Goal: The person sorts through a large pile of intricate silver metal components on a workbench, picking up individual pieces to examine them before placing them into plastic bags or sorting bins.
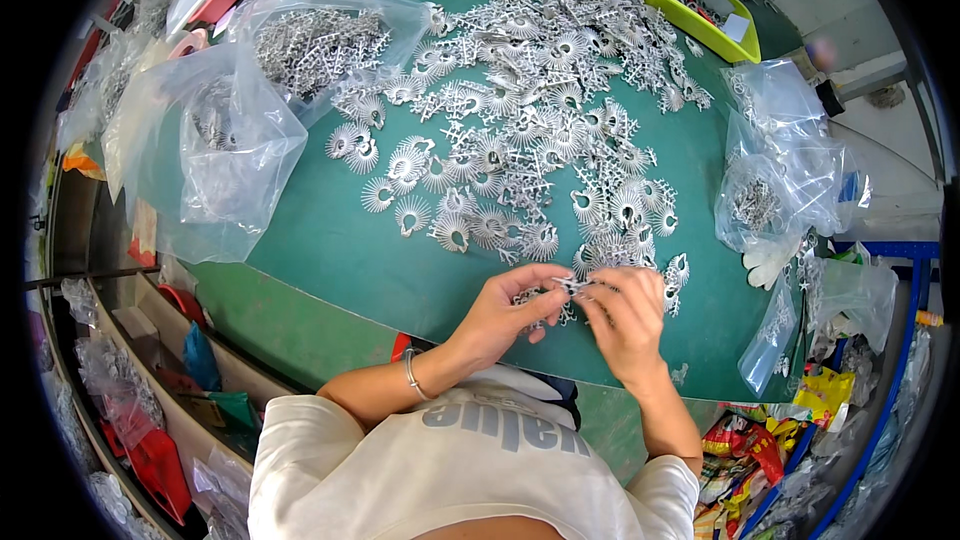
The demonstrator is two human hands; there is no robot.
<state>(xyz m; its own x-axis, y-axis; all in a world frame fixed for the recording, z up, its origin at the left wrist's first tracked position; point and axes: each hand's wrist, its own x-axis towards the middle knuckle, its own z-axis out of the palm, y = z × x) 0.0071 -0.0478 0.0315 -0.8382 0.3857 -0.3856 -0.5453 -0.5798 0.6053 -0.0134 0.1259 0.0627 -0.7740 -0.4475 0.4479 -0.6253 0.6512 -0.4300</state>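
Bright, even daylight falls on the green table point(330, 250), with only soft shadows. Glare glints off the clear plastic bags point(215, 155) and the silver metal pieces point(520, 130). The fisheye bends the edges, and the corners are black.
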